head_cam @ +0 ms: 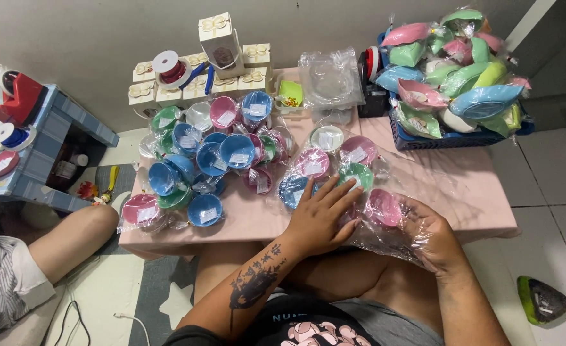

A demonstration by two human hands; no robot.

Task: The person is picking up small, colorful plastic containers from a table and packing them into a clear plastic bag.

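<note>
My left hand lies flat, fingers spread, on a clear plastic bag at the near edge of the pink table. My right hand grips the same bag from the right, fingers curled around a pink bowl inside it. More small bowls in the bag lie just beyond my fingers: a green one, a pink one, a blue one and a white one.
A heap of wrapped blue, pink and green bowls covers the table's left half. A blue basket of bagged bowls stands at the right. White gift boxes and a ribbon spool stand at the back. Another person's knee is at the left.
</note>
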